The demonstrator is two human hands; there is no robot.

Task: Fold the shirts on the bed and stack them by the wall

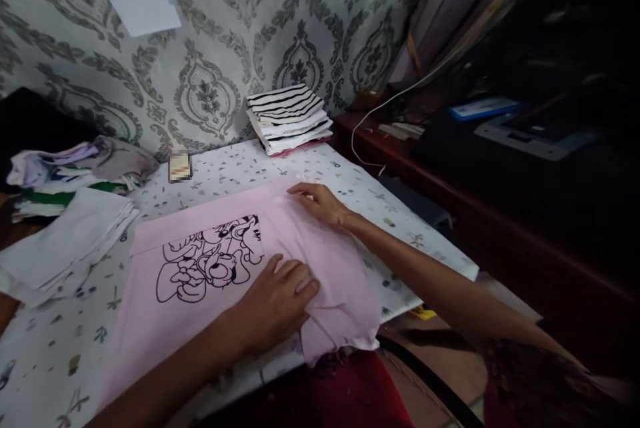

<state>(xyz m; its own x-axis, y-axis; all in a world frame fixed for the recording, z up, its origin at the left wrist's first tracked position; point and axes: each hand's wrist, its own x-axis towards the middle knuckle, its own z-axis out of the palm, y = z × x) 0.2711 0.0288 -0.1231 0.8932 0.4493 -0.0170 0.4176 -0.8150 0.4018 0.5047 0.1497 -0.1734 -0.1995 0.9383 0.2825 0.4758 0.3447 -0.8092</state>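
Keep the pink shirt (275, 238) flat on the table (390, 208); ease out its creased right side with light, even pressure. Your left hand (285, 295) rests palm down on it, fingers loosely bent, slightly apart. Your right hand (320, 203) lies at its far edge; whether it pinches cloth cannot be told.

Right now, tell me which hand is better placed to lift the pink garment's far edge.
Probably the right hand: it is on the pink garment, close to its far edge. The left hand lies on the cloth nearer the body, beside the black drawing.
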